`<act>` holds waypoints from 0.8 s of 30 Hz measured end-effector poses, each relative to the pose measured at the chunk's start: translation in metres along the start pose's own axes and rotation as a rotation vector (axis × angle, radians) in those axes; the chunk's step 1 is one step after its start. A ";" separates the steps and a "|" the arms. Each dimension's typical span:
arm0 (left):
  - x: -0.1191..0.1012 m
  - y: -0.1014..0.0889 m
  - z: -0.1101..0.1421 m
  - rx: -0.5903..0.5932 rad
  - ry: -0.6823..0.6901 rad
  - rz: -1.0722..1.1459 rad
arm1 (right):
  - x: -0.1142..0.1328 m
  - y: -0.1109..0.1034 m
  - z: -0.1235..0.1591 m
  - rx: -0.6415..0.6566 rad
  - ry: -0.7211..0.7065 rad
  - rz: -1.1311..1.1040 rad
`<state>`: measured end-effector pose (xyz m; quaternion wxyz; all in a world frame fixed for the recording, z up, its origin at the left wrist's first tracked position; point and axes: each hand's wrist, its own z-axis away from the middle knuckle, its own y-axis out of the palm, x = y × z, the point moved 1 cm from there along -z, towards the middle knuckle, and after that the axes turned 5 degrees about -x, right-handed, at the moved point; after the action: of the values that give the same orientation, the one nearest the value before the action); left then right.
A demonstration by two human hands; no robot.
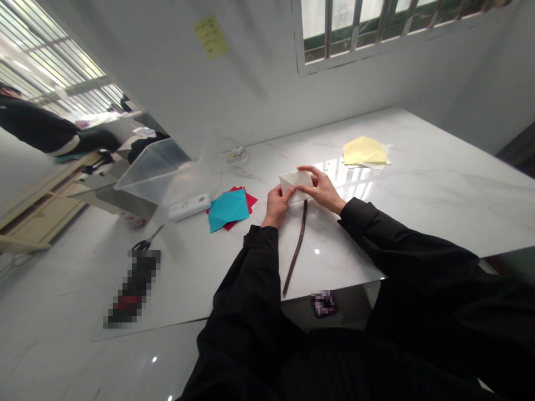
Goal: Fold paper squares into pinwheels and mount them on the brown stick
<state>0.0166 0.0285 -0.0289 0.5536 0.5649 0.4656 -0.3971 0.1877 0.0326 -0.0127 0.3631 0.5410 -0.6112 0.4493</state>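
1. The marble-topped surface [438, 206] runs well out to the right of the hands; its near edge lies below them, past a brown strip [299, 245].
2. The left hand [276, 207] and right hand [321, 190] pinch folded white paper [296, 185] from either end, fingers closed on it.

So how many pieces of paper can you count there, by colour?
White: 2 (folded white paper, white sheet)
Yellow pile: 1 (its sheets can't be told apart)
Teal sheet: 1
Red sheet: 1
Total: 5
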 end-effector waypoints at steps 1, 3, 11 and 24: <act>0.000 0.000 0.000 0.005 0.000 0.006 | -0.001 0.001 0.000 0.009 -0.006 -0.051; 0.001 0.000 -0.001 0.019 -0.002 0.017 | -0.005 0.002 -0.001 0.025 -0.018 -0.140; 0.000 0.001 0.000 0.028 0.002 0.018 | -0.014 0.003 -0.003 0.002 0.039 -0.194; 0.002 0.000 -0.001 0.006 0.026 -0.017 | -0.007 0.002 -0.004 -0.057 0.001 -0.095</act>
<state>0.0165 0.0301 -0.0304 0.5424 0.5676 0.4763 -0.3960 0.1866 0.0382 -0.0182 0.3997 0.5585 -0.5973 0.4142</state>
